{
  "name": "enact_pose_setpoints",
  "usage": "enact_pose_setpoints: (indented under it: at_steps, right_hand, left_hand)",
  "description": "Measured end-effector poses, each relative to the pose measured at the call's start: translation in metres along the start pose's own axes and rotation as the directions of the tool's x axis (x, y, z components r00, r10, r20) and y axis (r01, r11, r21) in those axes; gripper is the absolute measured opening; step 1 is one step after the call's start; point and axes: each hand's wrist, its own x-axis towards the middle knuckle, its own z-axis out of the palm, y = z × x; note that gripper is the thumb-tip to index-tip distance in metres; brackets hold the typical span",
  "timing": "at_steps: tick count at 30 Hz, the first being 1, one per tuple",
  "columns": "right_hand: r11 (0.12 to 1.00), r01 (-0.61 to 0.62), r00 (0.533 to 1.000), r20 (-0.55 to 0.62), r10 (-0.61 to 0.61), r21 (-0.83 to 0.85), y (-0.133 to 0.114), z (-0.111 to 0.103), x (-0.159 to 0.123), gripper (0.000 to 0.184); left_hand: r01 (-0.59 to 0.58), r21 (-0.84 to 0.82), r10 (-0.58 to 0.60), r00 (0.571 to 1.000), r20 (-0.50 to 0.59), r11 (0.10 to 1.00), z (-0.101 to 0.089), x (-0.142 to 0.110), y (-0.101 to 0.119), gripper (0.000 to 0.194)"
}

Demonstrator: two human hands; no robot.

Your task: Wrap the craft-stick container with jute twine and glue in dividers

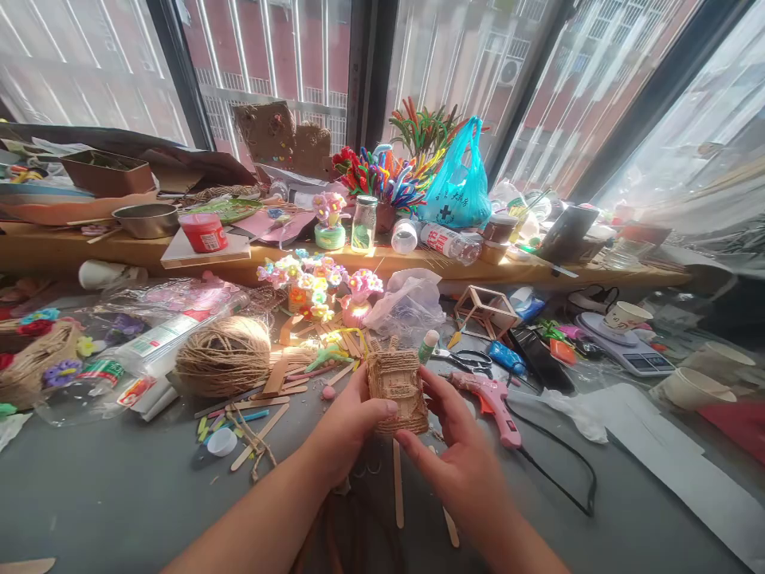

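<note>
Between both hands, above the grey table, is a small twine-wrapped craft piece (399,391), squarish, with a bare tan panel in its middle and a stub on top. My left hand (352,418) grips its left side, thumb lying across the front. On the right edge and lower corner, the fingers and thumb of my right hand (451,438) are closed. Just behind the piece stands a glue stick (428,347). To the right lies a pink hot glue gun (493,402) with a black cord. Below the piece is a wooden craft stick (398,486).
A ball of twine (223,359) sits on the left beside plastic bottles. Scissors (466,360), a small wooden frame (487,309) and a digital scale (625,347) lie to the right. Along the windowsill (268,261) stand pipe cleaners (388,179), a jar and a blue bag (460,187).
</note>
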Motion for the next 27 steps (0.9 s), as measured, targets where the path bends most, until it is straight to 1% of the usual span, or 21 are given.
enact_pose_setpoints:
  at_steps: [5, 9, 12, 15, 17, 19, 23, 27]
  right_hand:
    - [1.0, 0.009, 1.0, -0.018, -0.009, -0.007, -0.0013, -0.0008, -0.0007, 0.073]
    - [1.0, 0.017, 1.0, -0.009, -0.017, -0.004, -0.0026, -0.0005, -0.0001, 0.071]
    - [1.0, 0.008, 1.0, -0.015, -0.008, 0.011, -0.0016, -0.0013, -0.0004, 0.072]
    - [1.0, -0.009, 1.0, -0.026, 0.009, 0.025, -0.0005, -0.0018, -0.0013, 0.073]
    - [1.0, -0.009, 1.0, -0.028, 0.01, 0.028, -0.0002, -0.0015, -0.0017, 0.073]
    - [1.0, -0.005, 1.0, -0.03, 0.006, 0.022, -0.0001, -0.0006, -0.002, 0.073]
    - [1.0, -0.001, 1.0, -0.029, 0.001, 0.004, -0.0002, 0.0007, -0.0033, 0.072]
    - [1.0, 0.022, 0.999, -0.028, -0.022, 0.001, -0.0005, 0.0004, -0.0048, 0.072]
  left_hand:
    - [0.01, 0.051, -0.009, 1.0, -0.01, 0.999, 0.0002, -0.0003, -0.0002, 0.066]
    - [0.015, 0.061, -0.014, 1.0, -0.019, 0.998, 0.0013, -0.0005, 0.0006, 0.064]
    - [0.01, 0.018, -0.01, 1.0, 0.014, 1.0, 0.0028, -0.0019, 0.0026, 0.063]
    - [0.014, -0.073, -0.008, 0.997, 0.077, 0.997, 0.0044, -0.0044, 0.0056, 0.054]
    - [0.016, -0.095, -0.007, 0.996, 0.092, 0.995, 0.0053, -0.0056, 0.007, 0.049]
    - [0.013, -0.067, -0.008, 0.997, 0.08, 0.998, 0.0058, -0.0056, 0.0069, 0.051]
    - [0.001, 0.012, -0.002, 0.999, 0.04, 1.0, 0.0035, -0.0028, 0.0025, 0.061]
    - [0.018, 0.038, -0.019, 1.0, 0.025, 0.999, -0.0005, -0.0006, -0.0014, 0.061]
